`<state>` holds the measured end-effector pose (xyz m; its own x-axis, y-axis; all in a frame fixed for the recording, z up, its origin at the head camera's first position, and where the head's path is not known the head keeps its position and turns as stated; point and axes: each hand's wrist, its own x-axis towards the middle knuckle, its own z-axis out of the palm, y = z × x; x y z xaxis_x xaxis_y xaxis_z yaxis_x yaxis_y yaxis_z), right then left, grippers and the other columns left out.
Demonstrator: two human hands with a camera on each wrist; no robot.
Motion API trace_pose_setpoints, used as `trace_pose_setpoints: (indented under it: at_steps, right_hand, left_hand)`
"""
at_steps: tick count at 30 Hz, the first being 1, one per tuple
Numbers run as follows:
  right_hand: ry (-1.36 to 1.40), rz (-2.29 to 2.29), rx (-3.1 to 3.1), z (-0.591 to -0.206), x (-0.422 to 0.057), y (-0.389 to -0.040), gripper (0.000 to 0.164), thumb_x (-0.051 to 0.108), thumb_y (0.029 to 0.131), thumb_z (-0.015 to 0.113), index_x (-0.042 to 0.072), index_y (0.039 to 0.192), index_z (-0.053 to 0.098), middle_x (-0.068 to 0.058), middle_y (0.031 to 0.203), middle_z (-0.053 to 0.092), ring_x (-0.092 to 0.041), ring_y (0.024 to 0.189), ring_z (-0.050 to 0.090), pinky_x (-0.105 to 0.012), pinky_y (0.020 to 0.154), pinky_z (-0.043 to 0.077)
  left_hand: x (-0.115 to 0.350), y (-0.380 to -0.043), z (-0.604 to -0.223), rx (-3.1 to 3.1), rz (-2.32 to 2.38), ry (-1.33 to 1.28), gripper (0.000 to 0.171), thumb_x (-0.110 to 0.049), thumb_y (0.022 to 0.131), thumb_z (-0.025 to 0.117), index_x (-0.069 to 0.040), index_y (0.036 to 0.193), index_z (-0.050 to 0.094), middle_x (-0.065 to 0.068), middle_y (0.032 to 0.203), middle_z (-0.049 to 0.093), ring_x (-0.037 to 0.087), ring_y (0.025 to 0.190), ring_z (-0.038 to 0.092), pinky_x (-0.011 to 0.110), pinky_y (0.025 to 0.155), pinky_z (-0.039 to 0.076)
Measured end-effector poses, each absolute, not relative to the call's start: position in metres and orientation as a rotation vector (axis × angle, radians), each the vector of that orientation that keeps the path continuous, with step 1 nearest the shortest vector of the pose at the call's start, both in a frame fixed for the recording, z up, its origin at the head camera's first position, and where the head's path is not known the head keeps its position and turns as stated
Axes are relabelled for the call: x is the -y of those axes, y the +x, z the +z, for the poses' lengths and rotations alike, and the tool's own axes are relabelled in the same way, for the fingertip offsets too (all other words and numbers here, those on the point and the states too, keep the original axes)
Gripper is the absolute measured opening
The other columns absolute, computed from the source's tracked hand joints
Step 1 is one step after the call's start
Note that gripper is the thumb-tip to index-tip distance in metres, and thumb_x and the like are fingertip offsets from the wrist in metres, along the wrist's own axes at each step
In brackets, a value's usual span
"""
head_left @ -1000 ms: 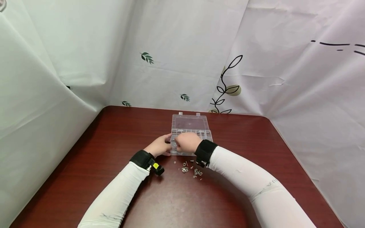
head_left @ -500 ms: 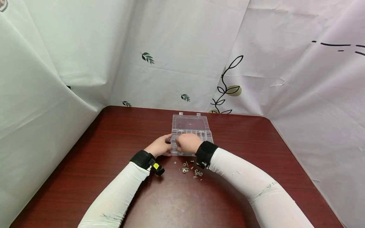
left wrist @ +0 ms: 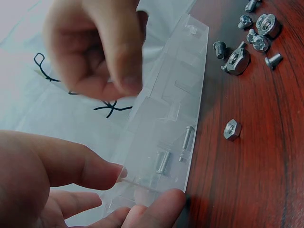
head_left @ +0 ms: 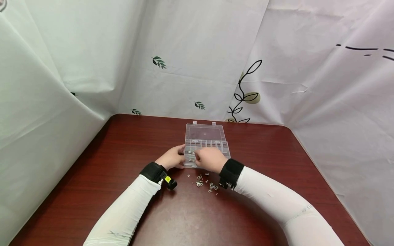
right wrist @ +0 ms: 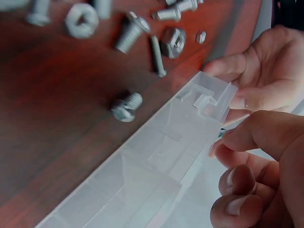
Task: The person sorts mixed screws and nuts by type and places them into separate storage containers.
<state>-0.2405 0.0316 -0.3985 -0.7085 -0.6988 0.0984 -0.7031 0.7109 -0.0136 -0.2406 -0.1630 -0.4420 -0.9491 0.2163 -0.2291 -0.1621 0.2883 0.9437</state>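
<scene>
A clear plastic compartment box lies open on the table, its lid folded back behind it. At the box's left end, my left hand grips the wall between thumb and fingers. My right hand is above the compartments with its fingers loosely curled; nothing shows between thumb and forefinger in the right wrist view. A few screws lie in compartments near the left end. The right hand hides part of the box in the head view.
Loose screws and nuts lie scattered on the dark red wooden table in front of the box. White curtains with leaf patterns hang behind and beside the table.
My right hand has shifted right and slightly toward me, uncovering screws in the left compartments. The left hand keeps its place on the box.
</scene>
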Motion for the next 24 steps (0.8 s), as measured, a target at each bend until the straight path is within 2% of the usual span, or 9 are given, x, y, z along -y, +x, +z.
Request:
trace_pose_setpoints:
  at_steps: [11,24]
  right_hand:
    - [1.146,0.069,2.961,-0.403,-0.051,-0.213,0.026,0.029,0.086,0.072,0.02,0.069,0.056,0.008,0.059,0.05,-0.011,0.054,0.048,-0.033,0.048,0.042]
    - [1.182,0.056,2.988,-0.417,-0.052,-0.211,0.029,0.031,0.084,0.073,0.021,0.065,0.054,0.007,0.061,0.05,-0.012,0.055,0.047,-0.033,0.047,0.04]
  left_hand:
    - [0.164,-0.24,-0.445,-2.241,1.723,0.064,0.077,0.007,0.085,0.052,-0.006,0.157,0.026,0.024,0.141,0.046,0.024,0.081,0.065,0.041,0.071,0.059]
    - [0.164,-0.237,-0.441,-2.217,1.735,0.049,0.08,0.008,0.084,0.051,-0.005,0.157,0.023,0.026,0.148,0.039,0.025,0.088,0.064,0.041,0.073,0.059]
